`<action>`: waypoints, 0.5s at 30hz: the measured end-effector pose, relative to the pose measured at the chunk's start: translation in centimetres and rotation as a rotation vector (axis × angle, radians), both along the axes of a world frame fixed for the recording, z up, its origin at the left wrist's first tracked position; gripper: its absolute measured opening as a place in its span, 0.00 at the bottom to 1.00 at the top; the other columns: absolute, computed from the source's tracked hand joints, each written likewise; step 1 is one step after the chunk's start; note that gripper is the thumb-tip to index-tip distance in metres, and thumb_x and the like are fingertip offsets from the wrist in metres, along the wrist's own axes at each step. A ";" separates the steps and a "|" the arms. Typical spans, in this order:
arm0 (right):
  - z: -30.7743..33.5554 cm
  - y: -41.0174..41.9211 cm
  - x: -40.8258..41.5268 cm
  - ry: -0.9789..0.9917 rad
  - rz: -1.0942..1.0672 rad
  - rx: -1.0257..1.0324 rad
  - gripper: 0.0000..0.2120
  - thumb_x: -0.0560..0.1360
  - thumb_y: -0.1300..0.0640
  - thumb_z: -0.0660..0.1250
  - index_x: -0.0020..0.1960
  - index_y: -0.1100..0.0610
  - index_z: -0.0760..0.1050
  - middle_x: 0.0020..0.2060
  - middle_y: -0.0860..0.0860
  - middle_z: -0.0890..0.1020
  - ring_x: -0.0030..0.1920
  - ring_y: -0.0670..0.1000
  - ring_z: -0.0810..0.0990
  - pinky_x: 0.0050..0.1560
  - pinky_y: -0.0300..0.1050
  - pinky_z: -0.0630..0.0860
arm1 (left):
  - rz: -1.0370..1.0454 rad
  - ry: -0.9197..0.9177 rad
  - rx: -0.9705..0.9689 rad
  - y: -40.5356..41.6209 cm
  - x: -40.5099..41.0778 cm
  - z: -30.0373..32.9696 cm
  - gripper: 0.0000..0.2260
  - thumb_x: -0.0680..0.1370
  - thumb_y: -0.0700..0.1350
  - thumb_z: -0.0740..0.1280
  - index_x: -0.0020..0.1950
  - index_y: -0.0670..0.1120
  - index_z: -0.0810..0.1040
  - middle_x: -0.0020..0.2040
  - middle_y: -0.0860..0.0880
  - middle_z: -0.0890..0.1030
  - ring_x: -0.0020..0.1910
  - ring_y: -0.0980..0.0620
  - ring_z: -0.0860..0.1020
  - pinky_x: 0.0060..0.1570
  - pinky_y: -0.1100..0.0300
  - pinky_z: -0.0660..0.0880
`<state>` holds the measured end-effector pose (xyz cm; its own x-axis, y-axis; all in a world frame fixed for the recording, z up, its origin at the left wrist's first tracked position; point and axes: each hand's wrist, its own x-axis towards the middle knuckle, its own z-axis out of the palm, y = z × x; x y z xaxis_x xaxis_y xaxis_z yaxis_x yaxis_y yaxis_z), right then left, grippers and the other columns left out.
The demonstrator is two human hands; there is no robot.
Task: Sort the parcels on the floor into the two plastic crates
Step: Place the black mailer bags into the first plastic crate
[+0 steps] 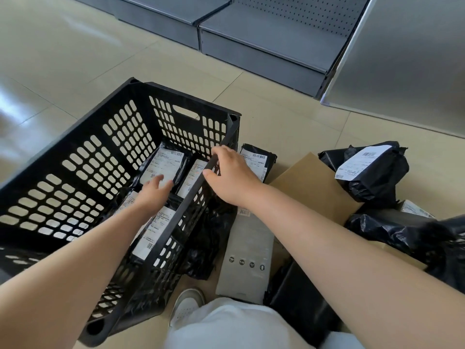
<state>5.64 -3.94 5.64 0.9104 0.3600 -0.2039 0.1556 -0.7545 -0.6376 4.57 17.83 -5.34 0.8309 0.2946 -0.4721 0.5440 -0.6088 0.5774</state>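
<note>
1. A grey metal shelving unit (pixel 264 39) runs along the far side of the tiled floor (pixel 63 59).
2. A black slotted plastic crate (pixel 83 159) stands at left, and black parcels with white labels lie flat on its bottom.
3. A flat brown cardboard piece (pixel 312 187) lies at right, just beside the crate.
4. A black bagged parcel (pixel 372 170) with a white label rests on the cardboard's right edge.
5. A long grey parcel (pixel 247 253) lies on the floor, near and right of the crate.
6. The right hand (pixel 231 175) grips the crate's right rim, fingers curled over it.
7. The left hand (pixel 156 190) reaches inside the crate, fingers spread loosely and flat on a labelled parcel (pixel 163 167), grasping nothing.
</note>
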 end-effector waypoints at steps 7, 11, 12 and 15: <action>2.1 -6.0 0.7 0.012 -0.148 -0.083 0.28 0.82 0.48 0.59 0.78 0.57 0.58 0.76 0.55 0.63 0.76 0.56 0.60 0.74 0.52 0.60 | -0.033 -0.332 -0.124 -7.6 2.4 7.7 0.29 0.81 0.56 0.60 0.79 0.50 0.56 0.77 0.47 0.63 0.73 0.47 0.66 0.72 0.45 0.64; 3.0 -10.8 0.2 0.040 -0.222 -0.128 0.27 0.82 0.48 0.58 0.78 0.56 0.57 0.77 0.55 0.62 0.75 0.58 0.63 0.72 0.51 0.64 | -0.177 -0.532 -0.049 -11.7 2.1 10.4 0.28 0.81 0.48 0.62 0.79 0.48 0.57 0.77 0.48 0.62 0.76 0.49 0.60 0.75 0.51 0.58; 3.0 -12.0 0.0 0.047 -0.243 -0.140 0.27 0.83 0.48 0.57 0.78 0.55 0.57 0.77 0.54 0.62 0.75 0.57 0.63 0.71 0.50 0.63 | -0.217 -0.564 -0.013 -12.6 2.0 10.6 0.28 0.80 0.46 0.63 0.78 0.48 0.58 0.76 0.47 0.62 0.76 0.48 0.59 0.74 0.51 0.57; 2.4 -15.3 -1.0 0.088 -0.307 -0.152 0.27 0.83 0.46 0.57 0.79 0.55 0.57 0.77 0.54 0.62 0.75 0.56 0.64 0.69 0.49 0.64 | -0.358 -0.636 0.134 -15.0 1.4 10.2 0.27 0.78 0.45 0.64 0.77 0.48 0.61 0.74 0.47 0.65 0.75 0.47 0.60 0.73 0.50 0.56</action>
<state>4.59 -19.27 8.05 0.9481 0.0322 -0.3165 -0.1432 -0.8451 -0.5151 6.00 2.88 4.89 0.9879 -0.0242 0.1530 -0.1155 -0.7734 0.6233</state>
